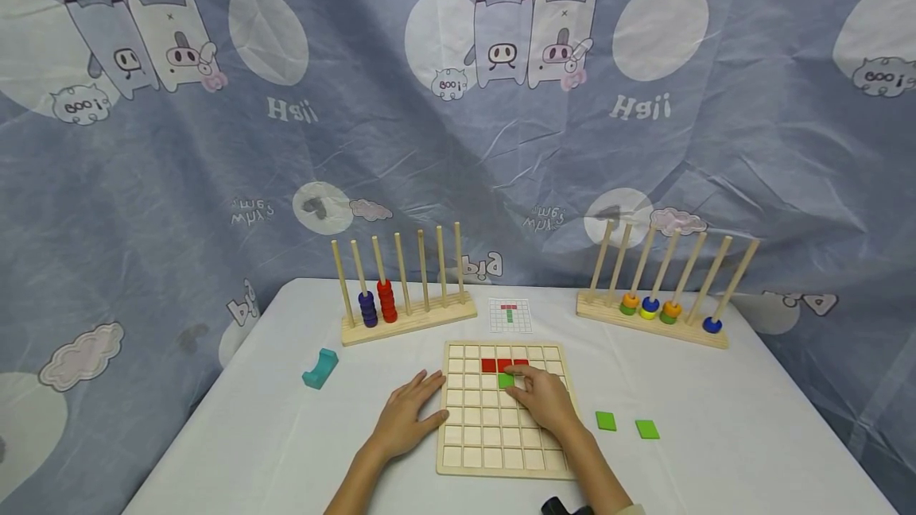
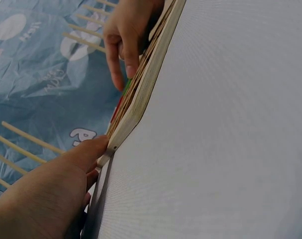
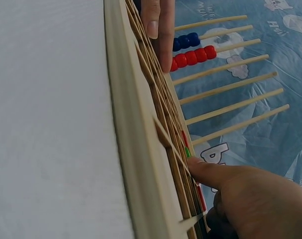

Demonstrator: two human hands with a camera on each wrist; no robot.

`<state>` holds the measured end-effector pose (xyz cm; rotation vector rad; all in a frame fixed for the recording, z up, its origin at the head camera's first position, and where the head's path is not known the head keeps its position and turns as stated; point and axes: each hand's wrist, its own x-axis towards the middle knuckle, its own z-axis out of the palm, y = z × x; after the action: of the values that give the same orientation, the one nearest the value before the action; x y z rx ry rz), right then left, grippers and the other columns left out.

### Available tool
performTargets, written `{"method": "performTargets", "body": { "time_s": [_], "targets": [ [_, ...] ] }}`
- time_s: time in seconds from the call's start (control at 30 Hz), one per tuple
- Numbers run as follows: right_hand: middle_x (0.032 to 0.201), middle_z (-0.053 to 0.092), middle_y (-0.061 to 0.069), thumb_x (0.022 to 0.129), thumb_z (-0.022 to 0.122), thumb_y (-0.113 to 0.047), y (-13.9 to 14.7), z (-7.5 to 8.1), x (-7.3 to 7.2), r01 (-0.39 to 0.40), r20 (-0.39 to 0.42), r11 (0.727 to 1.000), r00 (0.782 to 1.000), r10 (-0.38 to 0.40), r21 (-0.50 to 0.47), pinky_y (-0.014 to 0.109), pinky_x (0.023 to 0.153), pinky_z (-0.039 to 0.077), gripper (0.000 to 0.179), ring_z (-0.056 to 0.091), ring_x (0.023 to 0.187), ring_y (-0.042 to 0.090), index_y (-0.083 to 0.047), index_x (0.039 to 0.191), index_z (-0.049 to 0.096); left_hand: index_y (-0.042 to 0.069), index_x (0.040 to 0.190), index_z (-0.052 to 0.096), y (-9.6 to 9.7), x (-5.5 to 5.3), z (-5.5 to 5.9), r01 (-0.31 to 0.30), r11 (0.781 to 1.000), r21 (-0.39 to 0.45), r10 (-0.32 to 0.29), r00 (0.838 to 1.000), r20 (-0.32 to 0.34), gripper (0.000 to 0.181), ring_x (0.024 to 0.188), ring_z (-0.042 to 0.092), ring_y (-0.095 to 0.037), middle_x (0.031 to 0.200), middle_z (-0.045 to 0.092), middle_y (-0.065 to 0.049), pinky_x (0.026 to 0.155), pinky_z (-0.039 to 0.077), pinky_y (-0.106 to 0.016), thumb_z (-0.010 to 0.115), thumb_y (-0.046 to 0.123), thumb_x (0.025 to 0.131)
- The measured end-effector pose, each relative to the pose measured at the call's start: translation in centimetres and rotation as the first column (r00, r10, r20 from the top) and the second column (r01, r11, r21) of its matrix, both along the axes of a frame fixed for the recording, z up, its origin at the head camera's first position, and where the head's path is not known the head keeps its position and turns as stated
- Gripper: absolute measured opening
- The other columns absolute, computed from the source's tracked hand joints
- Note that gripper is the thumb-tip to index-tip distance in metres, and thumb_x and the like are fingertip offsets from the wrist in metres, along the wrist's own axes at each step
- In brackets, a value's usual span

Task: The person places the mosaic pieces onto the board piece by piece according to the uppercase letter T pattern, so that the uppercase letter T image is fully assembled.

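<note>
A wooden grid board point(image 1: 472, 455) lies on the table with a row of red tiles point(image 1: 488, 365) in its upper part. Below the middle red tile is a green square tile point(image 1: 506, 381) in a cell. My right hand point(image 1: 547, 400) has thumb and index finger at this green tile, pinching it; the fingers partly cover the rightmost red tile. In the left wrist view the green tile point(image 2: 126, 85) shows between those fingertips. My left hand point(image 1: 408, 417) rests on the table with fingers extended, its fingertips and thumb touching the board's left edge.
Two loose green tiles point(image 1: 605, 421) lie right of the board. A printed pattern card point(image 1: 510, 315) is behind it. Wooden peg stands with beads are at the back left point(image 1: 408, 321) and back right point(image 1: 651, 324). A teal curved block point(image 1: 320, 369) lies left.
</note>
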<state>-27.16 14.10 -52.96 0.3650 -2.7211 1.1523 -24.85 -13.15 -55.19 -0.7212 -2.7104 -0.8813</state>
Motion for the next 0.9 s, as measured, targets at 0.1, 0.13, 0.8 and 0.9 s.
{"method": "performTargets", "body": {
  "time_s": [0.1, 0.13, 0.8, 0.9],
  "targets": [
    [0.047, 0.033, -0.008, 0.078, 0.074, -0.020, 0.3, 0.2, 0.2, 0.012, -0.006, 1.000, 1.000, -0.012, -0.001, 0.020, 0.039, 0.022, 0.031, 0.024, 0.042, 0.004, -0.016, 0.108, 0.068, 0.011, 0.137, 0.046, 0.1, 0.0, 0.0, 0.005, 1.000, 0.003, -0.005, 1.000, -0.003, 0.059, 0.132, 0.031, -0.029, 0.141, 0.043, -0.002, 0.100, 0.027, -0.054, 0.055, 0.044, 0.089],
    [0.047, 0.032, -0.008, 0.078, 0.075, -0.020, 0.5, 0.2, 0.3, 0.018, -0.008, 1.000, 1.000, -0.018, 0.000, 0.020, 0.040, 0.022, 0.031, 0.024, 0.042, 0.004, -0.016, 0.108, 0.068, 0.011, 0.137, 0.046, 0.2, 0.0, 0.0, 0.007, 1.000, 0.005, -0.007, 1.000, -0.003, 0.059, 0.132, 0.032, -0.029, 0.141, 0.043, -0.003, 0.100, 0.027, -0.055, 0.056, 0.044, 0.089],
    [0.050, 0.035, -0.007, 0.078, 0.074, -0.029, 10.9, 0.4, 3.5, 0.135, -0.039, 0.988, 0.990, -0.133, 0.068, 0.022, 0.039, 0.029, 0.036, 0.026, 0.041, 0.004, -0.015, 0.110, 0.067, 0.010, 0.136, 0.046, 0.1, 0.0, 0.0, -0.001, 1.000, 0.003, 0.001, 1.000, -0.009, 0.059, 0.131, 0.033, -0.031, 0.140, 0.043, -0.004, 0.099, 0.028, -0.055, 0.056, 0.044, 0.089],
    [0.050, 0.035, -0.007, 0.077, 0.075, -0.028, 12.6, 0.3, 4.2, 0.169, -0.050, 0.981, 0.985, -0.165, 0.091, 0.022, 0.039, 0.029, 0.035, 0.026, 0.041, 0.004, -0.015, 0.109, 0.068, 0.011, 0.137, 0.046, 0.1, 0.0, -0.1, -0.001, 1.000, 0.000, 0.001, 1.000, -0.012, 0.059, 0.131, 0.033, -0.031, 0.141, 0.043, -0.003, 0.099, 0.028, -0.055, 0.056, 0.044, 0.089]
  ]
}}
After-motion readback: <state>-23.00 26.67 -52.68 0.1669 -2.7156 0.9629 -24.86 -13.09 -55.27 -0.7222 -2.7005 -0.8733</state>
